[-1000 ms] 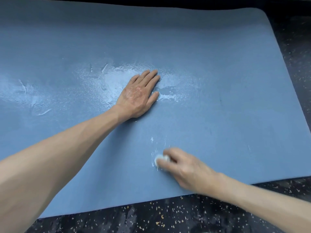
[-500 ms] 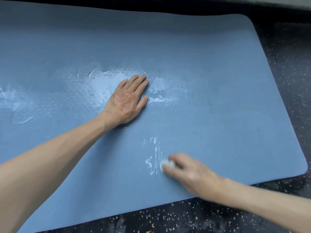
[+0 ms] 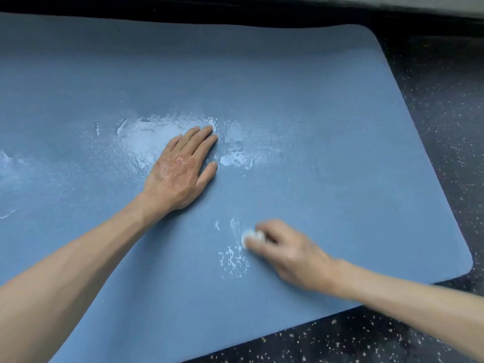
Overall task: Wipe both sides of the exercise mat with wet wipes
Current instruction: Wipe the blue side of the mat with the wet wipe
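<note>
A blue exercise mat (image 3: 327,106) lies flat on the floor and fills most of the view. My left hand (image 3: 180,169) presses flat on its middle with straight fingers, beside a shiny wet patch (image 3: 146,140). My right hand (image 3: 290,255), blurred by motion, pinches a small balled white wet wipe (image 3: 252,236) against the mat near the front edge. Fresh wet streaks (image 3: 233,260) lie just left of the wipe.
Dark speckled floor (image 3: 353,339) borders the mat in front and on the right (image 3: 445,113). The mat's rounded right corners are in view. More wet marks (image 3: 7,163) show at the far left. A pale strip (image 3: 419,2) runs along the top right.
My right hand has rubbed the wipe a little rightward and away from me, leaving new wet streaks. The view has shifted so the mat's right edge sits further in. My left hand stays flat.
</note>
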The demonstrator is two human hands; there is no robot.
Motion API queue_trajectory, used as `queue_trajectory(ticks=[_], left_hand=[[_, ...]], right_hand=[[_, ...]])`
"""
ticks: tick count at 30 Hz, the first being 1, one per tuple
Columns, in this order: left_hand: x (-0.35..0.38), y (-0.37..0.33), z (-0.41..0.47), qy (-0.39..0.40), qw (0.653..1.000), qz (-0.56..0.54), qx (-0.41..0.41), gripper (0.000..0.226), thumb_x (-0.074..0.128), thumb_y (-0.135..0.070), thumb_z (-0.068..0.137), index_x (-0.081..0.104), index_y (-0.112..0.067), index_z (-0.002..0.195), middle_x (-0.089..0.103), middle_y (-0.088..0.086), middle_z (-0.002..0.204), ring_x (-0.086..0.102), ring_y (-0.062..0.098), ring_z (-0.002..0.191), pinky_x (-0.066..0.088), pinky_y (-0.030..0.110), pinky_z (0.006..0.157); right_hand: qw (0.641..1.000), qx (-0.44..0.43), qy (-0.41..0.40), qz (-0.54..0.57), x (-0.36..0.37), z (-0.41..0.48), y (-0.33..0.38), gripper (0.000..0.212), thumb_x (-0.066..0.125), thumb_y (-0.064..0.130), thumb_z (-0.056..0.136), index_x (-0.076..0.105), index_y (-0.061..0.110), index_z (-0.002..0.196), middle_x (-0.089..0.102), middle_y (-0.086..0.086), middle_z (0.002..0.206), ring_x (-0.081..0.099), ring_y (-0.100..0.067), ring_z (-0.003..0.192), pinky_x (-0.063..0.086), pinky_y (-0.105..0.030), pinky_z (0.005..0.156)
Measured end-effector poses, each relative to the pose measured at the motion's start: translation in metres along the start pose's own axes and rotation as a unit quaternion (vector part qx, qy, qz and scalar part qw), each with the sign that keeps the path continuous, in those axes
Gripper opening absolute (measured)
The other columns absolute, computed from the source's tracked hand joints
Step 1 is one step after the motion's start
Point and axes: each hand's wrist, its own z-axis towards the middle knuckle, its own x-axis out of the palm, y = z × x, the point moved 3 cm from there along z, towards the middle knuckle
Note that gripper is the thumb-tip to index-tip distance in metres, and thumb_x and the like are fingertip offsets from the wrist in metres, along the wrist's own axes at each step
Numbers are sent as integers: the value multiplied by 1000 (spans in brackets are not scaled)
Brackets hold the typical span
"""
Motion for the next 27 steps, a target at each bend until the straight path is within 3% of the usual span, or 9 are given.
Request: queue_trajectory(ticks=[4,8,11,14,18,20,22,25,27], left_hand=[[1,-1,1,-5,1000,-1,1,61,29,-45,97,38,-12,147,32,2,158,26,23,145,18,41,118],[1,1,1,-9,1000,-6,2,60,31,-44,97,40,-12,146,33,2,157,27,23,145,22,42,118],[0,1,2,-7,1000,-9,2,60,32,-44,97,39,-12,147,33,2,157,26,22,145,23,42,118],[-1,1,1,-10,1000,-11,-5,60,31,-44,97,40,-12,147,33,2,157,27,22,145,23,43,118],[-1,-1,0,-8,1000,-5,-11,60,30,-44,96,41,-13,146,33,1,157,26,21,145,21,41,118],[-1,-1,0,-7,1000,-4,-8,60,31,-44,96,41,-13,146,33,1,157,27,20,145,20,39,117],[-1,-2,0,-8,1000,-3,-4,59,32,-44,96,42,-13,146,34,1,157,27,20,144,19,37,117],[-3,-1,1,-12,1000,-10,0,58,33,-44,96,43,-13,145,34,0,156,27,19,144,18,36,117],[-3,-1,1,-13,1000,-16,-2,58,34,-44,96,44,-14,144,35,-1,156,28,18,144,19,35,118]], right_hand=[[983,-123,132,-26,3,-35,14,17,48,14,101,58,16,115,48,-3,97,39,-16,77,41,-28,57],[994,-79,-11,-75,-24,40,-31,42,33,46,102,56,19,124,53,-5,121,44,-12,92,36,-22,82],[993,-18,-85,-82,-47,77,-51,41,31,29,104,65,7,108,55,-15,95,48,-25,78,46,-32,68],[996,-19,-31,-78,-28,48,-37,39,36,31,105,64,5,114,55,-13,98,43,-19,79,41,-27,69],[991,-123,47,-24,-20,12,-14,19,50,12,99,59,17,115,45,-1,94,38,-17,76,39,-27,58],[992,-117,3,-38,-35,48,-32,18,47,20,101,57,22,115,45,0,96,47,-22,78,39,-27,63],[993,-73,-72,-60,-48,95,-63,33,39,27,102,65,7,106,49,-9,88,46,-25,72,44,-34,61],[981,31,-168,-90,-71,142,-98,33,38,14,93,67,0,95,51,-18,85,49,-30,69,48,-41,57],[981,38,-167,-94,-65,137,-92,28,40,8,91,66,-2,94,50,-19,84,48,-30,69,47,-42,57]])
